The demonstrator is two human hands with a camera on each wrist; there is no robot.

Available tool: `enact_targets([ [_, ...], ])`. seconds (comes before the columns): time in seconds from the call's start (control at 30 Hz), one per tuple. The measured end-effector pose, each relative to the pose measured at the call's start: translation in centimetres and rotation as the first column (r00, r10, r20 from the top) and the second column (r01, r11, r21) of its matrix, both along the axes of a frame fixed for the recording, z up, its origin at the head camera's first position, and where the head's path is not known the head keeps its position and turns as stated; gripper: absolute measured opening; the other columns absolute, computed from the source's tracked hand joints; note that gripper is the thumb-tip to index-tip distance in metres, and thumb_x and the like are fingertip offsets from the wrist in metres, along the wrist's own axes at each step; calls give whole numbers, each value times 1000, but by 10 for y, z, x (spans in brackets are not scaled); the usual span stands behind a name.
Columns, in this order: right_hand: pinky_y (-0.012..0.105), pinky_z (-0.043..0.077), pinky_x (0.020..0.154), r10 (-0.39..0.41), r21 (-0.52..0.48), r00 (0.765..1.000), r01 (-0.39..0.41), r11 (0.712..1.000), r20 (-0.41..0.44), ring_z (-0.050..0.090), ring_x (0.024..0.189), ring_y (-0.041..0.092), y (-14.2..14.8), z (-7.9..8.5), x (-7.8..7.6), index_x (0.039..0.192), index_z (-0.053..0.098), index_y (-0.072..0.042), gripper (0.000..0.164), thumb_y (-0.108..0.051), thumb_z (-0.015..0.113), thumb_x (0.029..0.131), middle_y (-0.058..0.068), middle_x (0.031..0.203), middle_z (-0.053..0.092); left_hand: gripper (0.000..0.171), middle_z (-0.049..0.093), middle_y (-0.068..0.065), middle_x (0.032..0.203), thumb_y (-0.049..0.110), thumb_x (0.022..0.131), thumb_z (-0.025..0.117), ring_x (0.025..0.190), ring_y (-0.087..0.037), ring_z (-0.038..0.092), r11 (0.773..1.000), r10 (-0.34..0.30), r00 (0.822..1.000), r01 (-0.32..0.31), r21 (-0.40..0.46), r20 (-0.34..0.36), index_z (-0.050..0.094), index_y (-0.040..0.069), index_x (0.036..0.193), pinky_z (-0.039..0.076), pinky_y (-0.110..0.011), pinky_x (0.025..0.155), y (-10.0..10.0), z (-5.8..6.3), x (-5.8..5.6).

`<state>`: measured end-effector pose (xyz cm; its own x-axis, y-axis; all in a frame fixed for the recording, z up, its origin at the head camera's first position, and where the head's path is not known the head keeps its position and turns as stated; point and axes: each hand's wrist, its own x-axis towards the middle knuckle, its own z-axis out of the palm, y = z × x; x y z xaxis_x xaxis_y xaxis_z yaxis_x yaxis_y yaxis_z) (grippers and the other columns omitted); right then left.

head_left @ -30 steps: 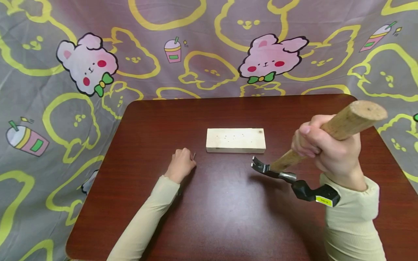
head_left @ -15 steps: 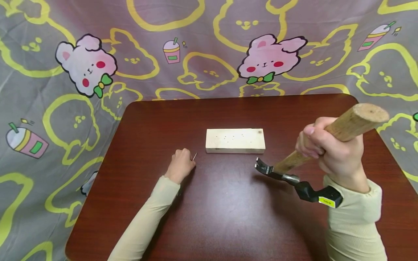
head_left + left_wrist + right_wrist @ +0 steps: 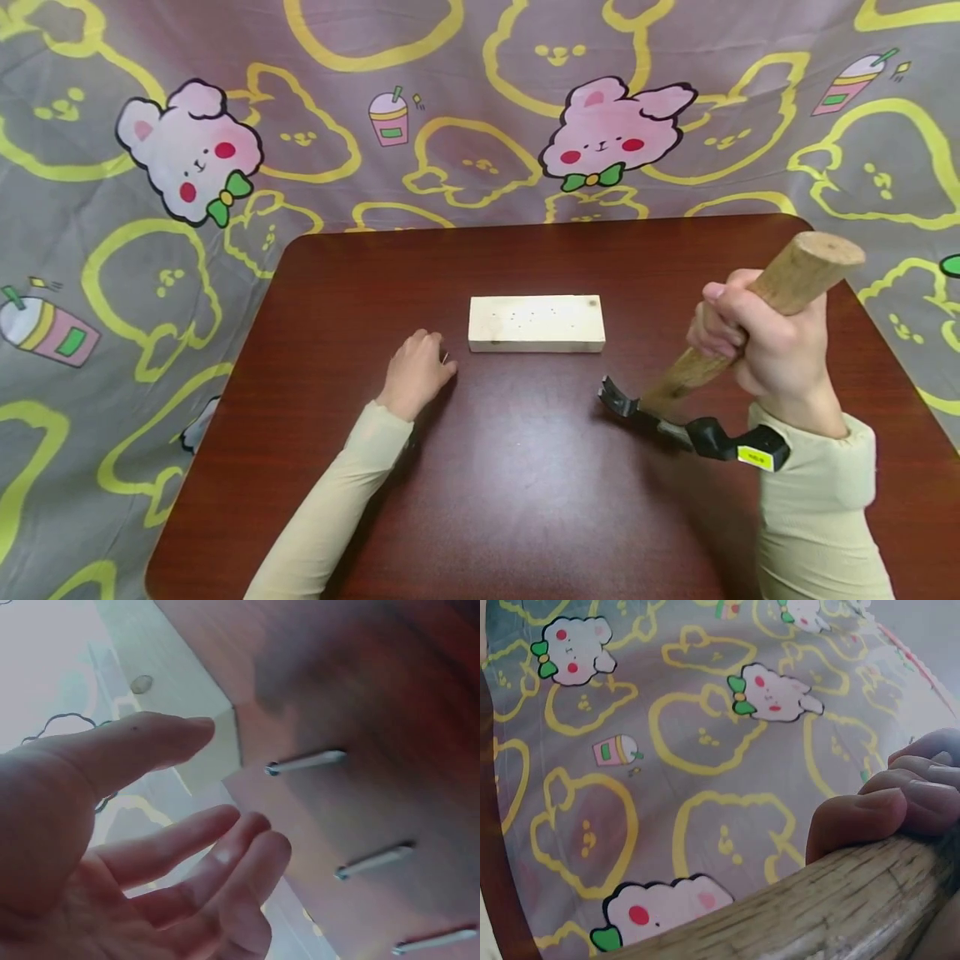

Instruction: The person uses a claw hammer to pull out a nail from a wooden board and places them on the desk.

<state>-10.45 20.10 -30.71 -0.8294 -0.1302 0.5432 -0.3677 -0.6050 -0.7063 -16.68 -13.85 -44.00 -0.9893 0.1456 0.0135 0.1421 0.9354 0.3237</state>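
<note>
My left hand (image 3: pixel 414 377) is over the table left of a pale wooden block (image 3: pixel 536 321) marked with several small dark holes. In the left wrist view its thumb stands apart from loosely bent fingers (image 3: pixel 180 840), with nothing between them. Three nails lie on the table beyond the fingertips: one nail (image 3: pixel 307 762) close to the block's corner, a middle nail (image 3: pixel 375 861) and a lower nail (image 3: pixel 435 941). My right hand (image 3: pixel 772 342) grips the wooden handle of a claw hammer (image 3: pixel 686 375), butt end up, its metal head low over the table right of the block.
The dark red-brown table (image 3: pixel 525 500) has rounded corners. A patterned cloth (image 3: pixel 480 100) hangs behind it and at both sides. A black device (image 3: pixel 757 450) with a yellow label sits at the right wrist.
My left hand's thumb has spread away from its fingers, and the nail seen sticking out beside it now shows only as a glint. The hammer has shifted slightly right and nearer.
</note>
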Motion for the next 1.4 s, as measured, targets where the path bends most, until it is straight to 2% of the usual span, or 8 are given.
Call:
enact_targets([
  [0.2,33,17,36,-61,70,994,55,996,96,23,36,19,10,-4,-4,56,43,2,41,22,26,88,6,46,28,47,61,-18,114,23,82,75,102,-35,62,998,-52,998,53,25,-30,62,2,121,55,-48,79,14,6,-4],
  [0.43,33,13,40,-94,148,971,62,987,219,20,38,20,20,-4,-9,54,41,-2,44,15,32,94,6,46,26,41,58,-15,113,18,81,73,102,-33,58,984,-161,984,166,61,-79,62,4,118,53,-47,79,33,9,-9],
  [0.6,34,13,43,-78,156,958,36,987,275,20,40,19,27,-5,-15,54,43,-3,44,13,33,95,5,47,26,45,55,-16,126,18,82,73,111,-35,55,977,-205,976,209,50,-74,61,5,122,50,-48,89,44,9,-12],
  [0.7,35,12,46,-45,138,950,2,990,308,19,41,19,30,-7,-20,55,41,-4,45,11,34,96,5,49,24,40,54,-17,132,19,82,73,114,-36,54,972,-231,971,232,21,-65,62,5,117,49,-48,92,48,9,-14],
  [0.83,35,12,49,-36,144,932,-18,989,360,18,42,19,36,-8,-28,54,37,-5,46,7,36,98,5,50,21,24,56,-18,128,20,82,73,109,-36,56,960,-280,956,278,-30,-83,61,5,98,50,-48,88,53,9,-18],
  [0.93,32,19,45,-94,172,900,21,985,427,23,43,19,41,-9,-36,57,42,-4,41,2,44,97,4,50,25,21,59,-16,119,19,81,73,103,-35,57,953,-303,948,299,-50,-96,60,6,91,51,-47,83,55,8,-20],
  [1.07,30,37,44,-174,208,835,73,976,522,37,42,18,47,-11,-51,63,49,-3,32,-4,55,94,4,49,38,22,60,-14,110,20,80,75,99,-33,57,951,-306,947,300,-76,-101,62,6,92,51,-46,78,56,8,-22],
  [1.4,30,47,51,-142,88,736,112,990,662,47,49,18,70,-32,-79,77,50,-3,20,-8,58,94,6,56,49,30,59,-18,121,20,83,73,109,-35,56,948,-312,943,301,-101,-115,64,3,105,51,-48,83,57,5,-21],
])
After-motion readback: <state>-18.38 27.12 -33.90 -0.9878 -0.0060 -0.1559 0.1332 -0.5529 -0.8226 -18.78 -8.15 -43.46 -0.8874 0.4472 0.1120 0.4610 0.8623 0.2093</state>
